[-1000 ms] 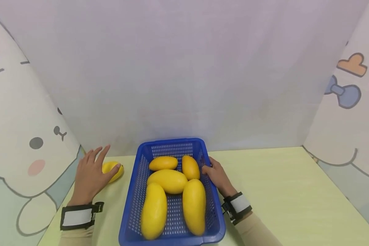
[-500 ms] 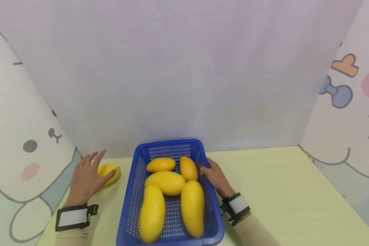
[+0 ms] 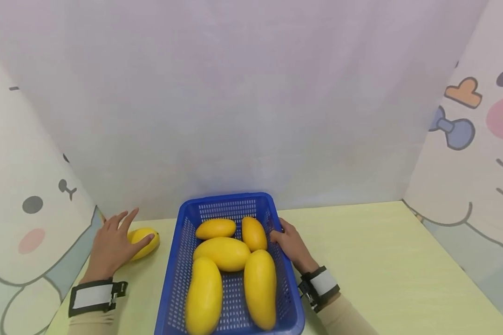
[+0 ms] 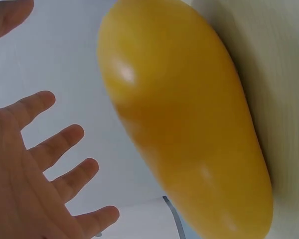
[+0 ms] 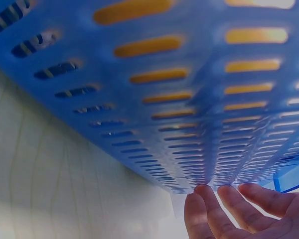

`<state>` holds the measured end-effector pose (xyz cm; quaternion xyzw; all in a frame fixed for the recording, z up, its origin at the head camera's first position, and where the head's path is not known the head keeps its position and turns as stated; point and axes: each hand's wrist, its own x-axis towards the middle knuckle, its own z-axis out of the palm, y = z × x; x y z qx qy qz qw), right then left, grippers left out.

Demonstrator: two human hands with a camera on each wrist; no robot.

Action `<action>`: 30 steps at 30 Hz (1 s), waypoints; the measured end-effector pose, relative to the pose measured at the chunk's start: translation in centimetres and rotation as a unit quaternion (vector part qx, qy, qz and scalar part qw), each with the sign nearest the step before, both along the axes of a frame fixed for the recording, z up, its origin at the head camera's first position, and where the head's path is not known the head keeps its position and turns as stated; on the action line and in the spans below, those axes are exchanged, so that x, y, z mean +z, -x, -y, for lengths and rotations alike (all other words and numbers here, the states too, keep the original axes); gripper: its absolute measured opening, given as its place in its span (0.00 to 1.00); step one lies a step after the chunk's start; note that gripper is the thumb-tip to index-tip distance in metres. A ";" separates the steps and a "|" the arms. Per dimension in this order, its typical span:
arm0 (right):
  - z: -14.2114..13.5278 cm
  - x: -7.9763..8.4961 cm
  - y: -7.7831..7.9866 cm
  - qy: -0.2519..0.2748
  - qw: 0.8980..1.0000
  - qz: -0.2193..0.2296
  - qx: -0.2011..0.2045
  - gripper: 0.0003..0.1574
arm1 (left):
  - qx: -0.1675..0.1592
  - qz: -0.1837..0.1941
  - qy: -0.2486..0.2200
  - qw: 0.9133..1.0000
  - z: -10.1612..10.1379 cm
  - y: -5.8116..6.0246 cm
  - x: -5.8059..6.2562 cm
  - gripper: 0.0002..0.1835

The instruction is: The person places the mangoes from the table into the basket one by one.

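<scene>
A blue plastic basket (image 3: 167, 284) with slotted walls stands mid-table and holds several yellow mangoes (image 3: 222, 254). At its right side my right hand (image 3: 292, 244) grips the rim, thumb over the inside edge. From the right wrist view, the fingers (image 5: 219, 211) touch the outer wall. One more mango (image 3: 144, 243) lies on the table left of the basket. Over its left side my left hand (image 3: 113, 249) is held with fingers spread. The left wrist view shows that hand's palm and fingers (image 4: 57, 147) apart from the mango (image 4: 184, 119).
The pale yellow-green table (image 3: 360, 260) extends to the right of the basket. A whitish cloth wall (image 3: 251, 102) rises behind it. Cartoon-printed panels (image 3: 33, 204) flank both sides, the left one close beside my left hand.
The head view has turned slightly, so everything sits a little further left and lower. The hands, basket and mangoes keep about the same places relative to one another.
</scene>
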<state>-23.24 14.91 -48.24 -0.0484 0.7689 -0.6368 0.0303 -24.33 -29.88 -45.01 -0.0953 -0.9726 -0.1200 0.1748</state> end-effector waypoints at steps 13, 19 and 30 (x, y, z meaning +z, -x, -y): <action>0.0 0.1 0.0 -0.001 1.000 0.001 0.000 0.32 | -0.002 0.018 -0.002 1.000 0.2 0.6 -0.1 0.48; 0.0 0.1 0.0 -0.001 1.000 0.001 -0.002 0.31 | -0.001 0.037 0.002 0.999 0.4 0.9 -0.5 0.48; 0.0 -0.3 0.2 0.002 1.000 0.002 -0.002 0.32 | 0.007 0.082 0.008 0.997 1.0 1.6 -2.1 0.49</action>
